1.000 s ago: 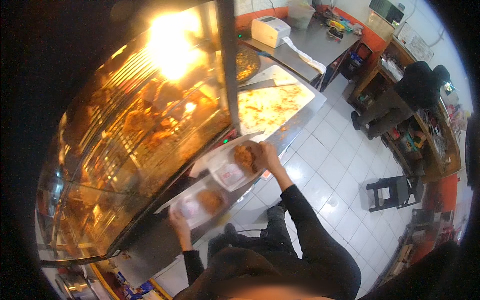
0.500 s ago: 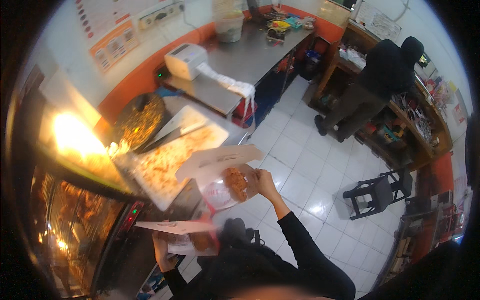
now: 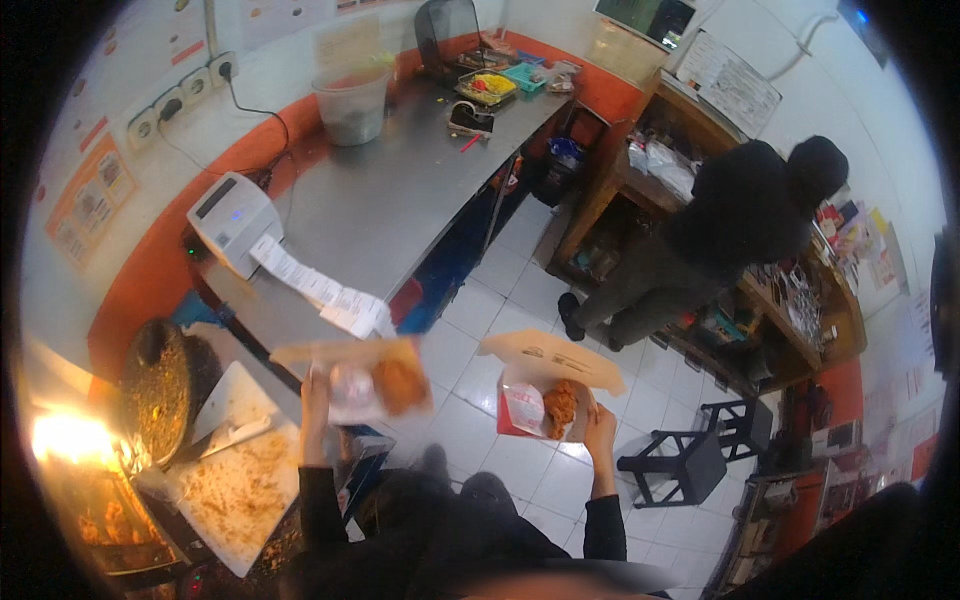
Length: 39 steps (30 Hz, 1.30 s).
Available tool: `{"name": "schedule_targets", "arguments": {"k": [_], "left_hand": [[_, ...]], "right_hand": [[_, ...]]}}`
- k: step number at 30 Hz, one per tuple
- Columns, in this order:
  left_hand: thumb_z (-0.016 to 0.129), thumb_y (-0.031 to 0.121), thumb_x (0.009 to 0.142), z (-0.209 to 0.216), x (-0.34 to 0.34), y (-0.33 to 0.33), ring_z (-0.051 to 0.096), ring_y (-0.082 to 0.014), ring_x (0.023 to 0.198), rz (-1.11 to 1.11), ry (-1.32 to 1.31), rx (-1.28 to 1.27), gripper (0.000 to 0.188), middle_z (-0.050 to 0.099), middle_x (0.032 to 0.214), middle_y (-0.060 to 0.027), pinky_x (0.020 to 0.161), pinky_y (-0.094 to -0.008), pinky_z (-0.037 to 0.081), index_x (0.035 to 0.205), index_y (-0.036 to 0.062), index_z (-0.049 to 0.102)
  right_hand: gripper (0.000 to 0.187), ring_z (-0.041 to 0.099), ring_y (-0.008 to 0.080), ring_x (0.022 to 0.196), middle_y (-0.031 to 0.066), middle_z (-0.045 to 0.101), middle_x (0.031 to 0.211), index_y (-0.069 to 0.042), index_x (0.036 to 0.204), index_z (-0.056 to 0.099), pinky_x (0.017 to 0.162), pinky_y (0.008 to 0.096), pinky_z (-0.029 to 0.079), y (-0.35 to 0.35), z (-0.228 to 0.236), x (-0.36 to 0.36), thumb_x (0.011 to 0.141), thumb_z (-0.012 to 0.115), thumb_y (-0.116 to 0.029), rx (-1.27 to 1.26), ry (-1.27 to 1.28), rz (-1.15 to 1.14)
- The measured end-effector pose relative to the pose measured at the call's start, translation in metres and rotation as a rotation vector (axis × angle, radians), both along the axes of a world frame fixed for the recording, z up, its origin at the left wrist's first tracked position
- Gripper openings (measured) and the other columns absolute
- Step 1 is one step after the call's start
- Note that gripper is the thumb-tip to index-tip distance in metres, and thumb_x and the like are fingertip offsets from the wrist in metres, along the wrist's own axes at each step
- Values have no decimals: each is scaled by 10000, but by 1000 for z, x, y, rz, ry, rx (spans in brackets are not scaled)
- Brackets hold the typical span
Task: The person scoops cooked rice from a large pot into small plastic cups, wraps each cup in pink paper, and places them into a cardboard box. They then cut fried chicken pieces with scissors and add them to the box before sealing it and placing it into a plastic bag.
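Each of my hands carries an open cardboard takeaway box with its lid flap raised. My left hand grips the left side of one box, which is smeared by motion. Inside it are a piece of fried chicken and a pale wrapped bundle. My right hand is closed on the right side of the other box. A brown fried chicken piece lies in that one, beside a whitish wrapped bundle. Both boxes are held in the air, apart from each other.
A steel counter runs along the left wall, bearing a label printer with a long paper strip and a white bucket. A crumb-covered tray lies near the lit display. Black stools and a person are at right.
My view has turned toward the counter, leaving the lit display at lower left. The left box has risen beside the counter's end; the right one has moved right, away from the crumb-covered tray.
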<state>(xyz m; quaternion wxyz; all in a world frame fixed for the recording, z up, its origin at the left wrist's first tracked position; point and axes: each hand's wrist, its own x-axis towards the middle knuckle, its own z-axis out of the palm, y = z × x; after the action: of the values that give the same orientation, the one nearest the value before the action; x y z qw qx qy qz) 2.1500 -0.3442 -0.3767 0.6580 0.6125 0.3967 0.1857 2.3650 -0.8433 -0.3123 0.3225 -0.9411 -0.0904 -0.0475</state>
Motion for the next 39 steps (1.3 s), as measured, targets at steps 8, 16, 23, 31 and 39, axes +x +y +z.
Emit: {"name": "schedule_targets", "arguments": {"k": [8, 16, 23, 31, 39], "left_hand": [[453, 277, 984, -78, 343, 172, 537, -346, 1115, 365, 119, 732, 443, 540, 1221, -248, 932, -427, 435, 1280, -53, 456], [468, 394, 940, -62, 562, 248, 424, -427, 1224, 590, 106, 440, 560, 457, 1294, -304, 1020, -452, 341, 1365, 38, 389], [460, 455, 940, -45, 531, 308, 299, -306, 1347, 673, -485, -63, 576, 317, 1474, -156, 1052, -509, 255, 1401, 118, 388], [481, 195, 967, 70, 576, 135, 567, -138, 890, 670, -71, 456, 239, 624, 1030, -44, 779, -272, 437, 1118, 40, 582], [575, 200, 922, 120, 775, 129, 648, -269, 910, 36, -87, 282, 305, 684, 965, -135, 824, -340, 496, 1123, -26, 616]], "right_hand": [[201, 594, 456, 786, 275, 612, 812, 40, 921, 627, 640, 430, 459, 62, -49, 195, 904, 508, -122, 165, 63, 85], [220, 582, 461, 874, 294, 602, 881, 24, 1009, 635, 709, 438, 470, 292, 7, 421, 904, 489, -102, 203, 225, 498], [233, 598, 451, 859, 274, 621, 877, -2, 1038, 639, 718, 483, 458, 517, 2, 557, 910, 507, -145, 145, 170, 770], [487, 617, 275, 1006, 202, 598, 1151, -52, 1344, 476, 750, 354, 508, 563, 41, 650, 866, 570, -28, 209, 315, 983], [675, 572, 78, 890, 109, 377, 1472, -68, 1444, 344, 696, 205, 489, 551, 80, 699, 830, 582, 80, 616, 768, 1057]]}}
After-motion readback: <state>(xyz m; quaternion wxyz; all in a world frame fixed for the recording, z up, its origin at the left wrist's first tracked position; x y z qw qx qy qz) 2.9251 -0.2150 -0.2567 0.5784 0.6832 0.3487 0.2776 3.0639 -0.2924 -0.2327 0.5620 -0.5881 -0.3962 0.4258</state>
